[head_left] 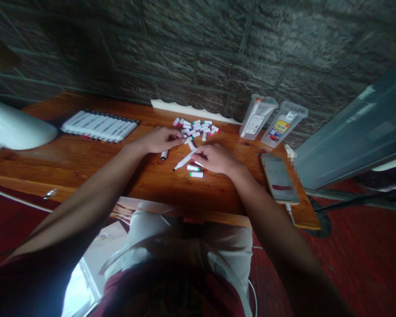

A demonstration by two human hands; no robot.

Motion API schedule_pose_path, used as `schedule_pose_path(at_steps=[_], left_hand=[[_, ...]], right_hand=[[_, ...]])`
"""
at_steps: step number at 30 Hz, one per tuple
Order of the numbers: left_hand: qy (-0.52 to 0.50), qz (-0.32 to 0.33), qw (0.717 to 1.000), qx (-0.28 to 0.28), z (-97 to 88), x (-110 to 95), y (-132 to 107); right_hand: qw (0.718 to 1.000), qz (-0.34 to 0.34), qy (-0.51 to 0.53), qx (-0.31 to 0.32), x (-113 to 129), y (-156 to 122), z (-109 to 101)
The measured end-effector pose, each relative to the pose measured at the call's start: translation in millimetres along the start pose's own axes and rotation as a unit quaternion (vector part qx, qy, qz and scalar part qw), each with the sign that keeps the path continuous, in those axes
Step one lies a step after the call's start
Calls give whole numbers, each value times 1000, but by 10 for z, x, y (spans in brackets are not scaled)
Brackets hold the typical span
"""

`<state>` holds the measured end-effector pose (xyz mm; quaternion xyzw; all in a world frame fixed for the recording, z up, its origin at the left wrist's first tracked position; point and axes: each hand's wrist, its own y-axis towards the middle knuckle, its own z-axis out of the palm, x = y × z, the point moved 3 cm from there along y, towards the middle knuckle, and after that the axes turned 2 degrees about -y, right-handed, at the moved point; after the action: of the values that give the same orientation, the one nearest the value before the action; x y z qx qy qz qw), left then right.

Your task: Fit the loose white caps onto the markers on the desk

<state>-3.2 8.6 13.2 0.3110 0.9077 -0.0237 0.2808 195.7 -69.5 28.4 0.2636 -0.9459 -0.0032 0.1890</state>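
The left hand (160, 140) lies open, fingertips beside the heap of loose white markers (196, 130) ahead of it. Just left of the right hand (215, 158), an uncapped marker (184, 160) sits pinched in its fingers; a slipping grip could let the bare tip smear the wooden desk (86, 165).

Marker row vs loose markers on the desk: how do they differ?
The marker row lies packed side by side, all parallel; the loose markers lie scattered at mixed angles. The row lies clear of the left hand; the loose markers lie beside the left hand and right hand. Both are white with coloured ends, on the wooden table.
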Motion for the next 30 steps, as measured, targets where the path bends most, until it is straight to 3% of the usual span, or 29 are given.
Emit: schedule_pose_path(at_steps=[30], left_hand=[[7,40,999,-1,30,57,13]], right_hand=[[999,-8,13,39,94,-57,5]])
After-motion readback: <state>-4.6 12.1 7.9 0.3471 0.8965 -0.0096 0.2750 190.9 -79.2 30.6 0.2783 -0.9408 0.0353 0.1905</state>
